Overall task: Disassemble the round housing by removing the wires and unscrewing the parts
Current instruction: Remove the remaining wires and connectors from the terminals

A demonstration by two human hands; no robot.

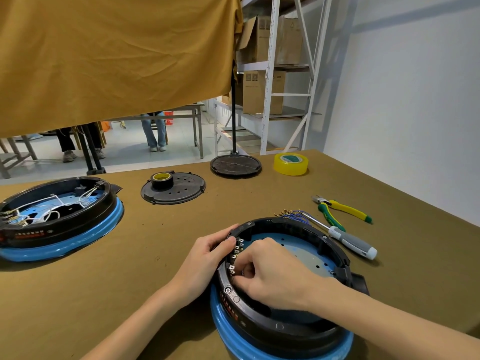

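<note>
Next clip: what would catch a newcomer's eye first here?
Both hands working inside the round black housing with a blue rim at the near edge: the left hand grips its wall, the right hand fingers the metal terminals. A second, wire-filled black and blue housing sits far left.

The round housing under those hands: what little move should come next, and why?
Probably a small tug or wiggle with the right hand, whose fingers are curled in at the metal terminals inside the round housing. The left hand braces the rim beside them, and the screwdriver lies unused on the table.
</note>
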